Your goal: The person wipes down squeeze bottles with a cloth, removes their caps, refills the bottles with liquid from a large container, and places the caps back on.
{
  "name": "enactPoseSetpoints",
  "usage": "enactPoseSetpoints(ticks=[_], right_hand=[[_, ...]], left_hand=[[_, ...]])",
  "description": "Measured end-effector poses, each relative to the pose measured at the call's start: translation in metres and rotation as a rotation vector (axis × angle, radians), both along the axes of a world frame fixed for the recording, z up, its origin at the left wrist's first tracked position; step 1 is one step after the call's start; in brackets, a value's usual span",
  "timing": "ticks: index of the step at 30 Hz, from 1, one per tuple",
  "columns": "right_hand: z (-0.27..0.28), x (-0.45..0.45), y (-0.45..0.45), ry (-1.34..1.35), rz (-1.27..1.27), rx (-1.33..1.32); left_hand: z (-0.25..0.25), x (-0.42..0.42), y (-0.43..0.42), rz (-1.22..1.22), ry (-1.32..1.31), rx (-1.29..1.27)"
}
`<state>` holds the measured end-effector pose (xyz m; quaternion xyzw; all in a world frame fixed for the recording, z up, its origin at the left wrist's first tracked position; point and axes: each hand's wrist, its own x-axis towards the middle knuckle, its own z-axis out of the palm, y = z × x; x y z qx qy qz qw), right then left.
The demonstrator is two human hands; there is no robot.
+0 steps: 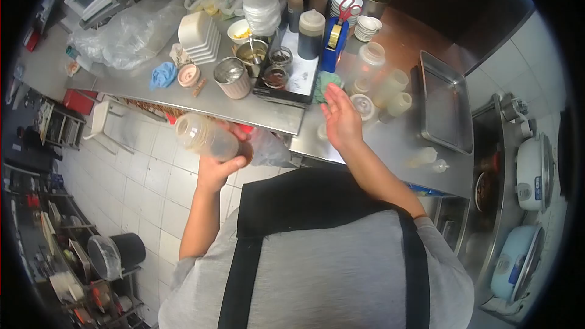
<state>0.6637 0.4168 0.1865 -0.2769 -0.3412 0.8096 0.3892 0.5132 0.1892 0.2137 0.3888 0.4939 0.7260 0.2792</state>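
My left hand (pixel 220 167) is wrapped around a cloudy clear plastic bottle (pixel 207 138), held tilted with its neck toward the upper left. Some brown shows at the bottle's lower end, beside my thumb. My right hand (pixel 343 120) hangs over the steel counter with its fingers stretched out and nothing in it. Just past its fingertips lies a green cloth (pixel 327 85). Close by on the right are a round whitish lid (pixel 362 107), a tall clear bottle (pixel 369 64) and squeeze bottles (pixel 399 105).
A metal tray (pixel 448 100) lies at the counter's right. Further back stand a blue tape dispenser (pixel 333 49), a dark sauce bottle (pixel 311 35) and a black tray (pixel 286 91) with small jars. On the left are a metal canister (pixel 233 78) and stacked white containers (pixel 200 39).
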Motion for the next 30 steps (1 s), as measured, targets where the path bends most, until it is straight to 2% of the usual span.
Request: enactPoseSetpoints(ticks=[1, 6, 7, 11, 12, 15, 17, 18, 21, 24, 27, 29, 30], right_hand=[[-0.015, -0.016, 0.005, -0.049, -0.093, -0.062], [-0.099, -0.073, 0.047, -0.455, -0.363, 0.047], [-0.097, -0.082, 0.048, -0.549, -0.428, 0.051], [-0.1, -0.091, 0.068, -0.422, -0.381, -0.247], [-0.115, -0.092, 0.079, -0.277, -0.362, -0.24], [-0.045, -0.09, 0.05, -0.261, -0.372, -0.133], [-0.054, -0.079, 0.074, -0.234, -0.329, 0.169], [-0.034, -0.072, 0.071, -0.22, -0.317, 0.304], [0.081, -0.044, 0.02, -0.103, -0.283, 0.815], [0.17, -0.022, -0.026, 0.048, -0.402, 1.29], [0.188, -0.013, -0.044, 0.105, -0.652, 1.477], [0.181, -0.03, -0.06, 0.174, -0.674, 1.421], [0.174, -0.04, -0.069, 0.207, -0.683, 1.39]], left_hand=[[-0.001, -0.01, -0.01, -0.002, 0.019, 0.001], [-0.003, -0.052, -0.047, -0.021, 0.037, -0.048], [-0.001, -0.058, -0.051, -0.02, 0.023, -0.059], [0.007, -0.072, -0.055, -0.047, 0.05, -0.033], [0.014, -0.074, -0.054, -0.063, 0.038, -0.073], [0.017, -0.085, -0.043, -0.087, -0.014, -0.117], [0.012, -0.089, -0.032, -0.099, -0.06, -0.13], [0.01, -0.092, -0.026, -0.107, -0.078, -0.137], [0.01, -0.098, 0.0, -0.118, -0.07, -0.165], [0.029, -0.092, 0.027, -0.11, -0.028, -0.097], [0.044, -0.08, 0.051, -0.133, 0.051, -0.037], [0.053, -0.065, 0.064, -0.18, -0.022, -0.094], [0.054, -0.059, 0.073, -0.083, 0.148, -0.094]])
